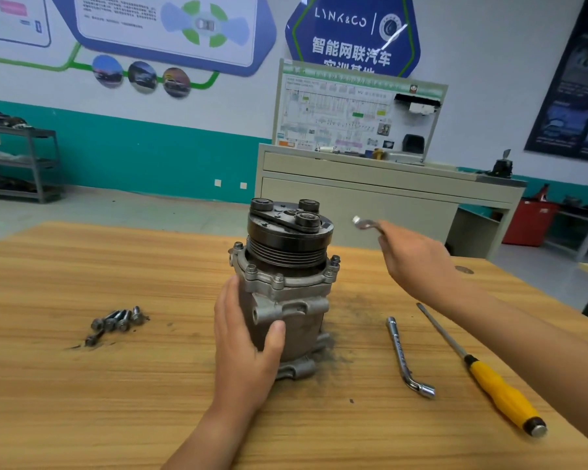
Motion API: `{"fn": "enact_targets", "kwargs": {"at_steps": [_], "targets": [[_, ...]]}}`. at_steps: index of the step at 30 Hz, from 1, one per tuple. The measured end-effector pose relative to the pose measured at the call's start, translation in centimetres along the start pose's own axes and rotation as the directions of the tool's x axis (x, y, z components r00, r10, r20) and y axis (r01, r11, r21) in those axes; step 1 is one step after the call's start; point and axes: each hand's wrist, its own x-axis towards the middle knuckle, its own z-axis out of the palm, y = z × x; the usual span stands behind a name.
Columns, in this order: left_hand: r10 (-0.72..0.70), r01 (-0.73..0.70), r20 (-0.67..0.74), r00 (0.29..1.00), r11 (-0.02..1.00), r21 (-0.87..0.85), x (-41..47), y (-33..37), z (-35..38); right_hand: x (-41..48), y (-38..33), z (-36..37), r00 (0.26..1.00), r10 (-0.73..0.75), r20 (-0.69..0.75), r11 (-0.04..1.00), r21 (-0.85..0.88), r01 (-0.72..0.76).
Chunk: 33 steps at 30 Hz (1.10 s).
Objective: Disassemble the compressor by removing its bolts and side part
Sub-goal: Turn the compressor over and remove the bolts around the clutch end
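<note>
Left hand (pixel 241 337) curled its fingers (pixel 230 300) round the upright grey metal compressor (pixel 286 266) mid-frame, steadying it; right hand (pixel 414 262) clenched a small silver wrench (pixel 364 223).

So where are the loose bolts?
In the head view, the loose bolts lie bunched on the table, left of the compressor and the left hand that holds it.

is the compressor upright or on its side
Upright: the grey metal compressor stands on end on the wooden table, black pulley uppermost.
</note>
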Motion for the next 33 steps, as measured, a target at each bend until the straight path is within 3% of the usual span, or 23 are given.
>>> {"fn": "enact_targets", "kwargs": {"at_steps": [3, 9, 13, 28, 33], "targets": [[-0.036, 0.036, -0.028, 0.999, 0.999, 0.002, 0.2, 0.1, 0.1, -2.4, -0.3, -0.9, 0.987, 0.098, 0.125, 0.993, 0.047, -0.104], [-0.101, 0.100, -0.049, 0.994, 0.995, -0.022, 0.7, -0.1, -0.4, -3.7, -1.5, -2.3, 0.947, 0.091, 0.309, 0.995, 0.015, -0.100], [-0.131, 0.127, -0.048, 0.990, 0.989, -0.077, 0.8, -0.2, -0.8, -2.4, -2.6, -2.3, 0.913, 0.100, 0.395, 0.993, -0.095, -0.067], [-0.087, 0.097, 0.134, 0.987, 0.992, -0.076, 4.8, -2.6, -3.6, 0.2, -5.8, -5.4, 0.849, 0.023, 0.528, 0.953, -0.267, 0.141], [-0.084, 0.094, 0.063, 0.994, 0.981, -0.171, 3.1, -2.6, -2.7, 0.0, -4.1, -5.8, 0.845, -0.150, 0.513, 0.910, -0.262, 0.321]]}}
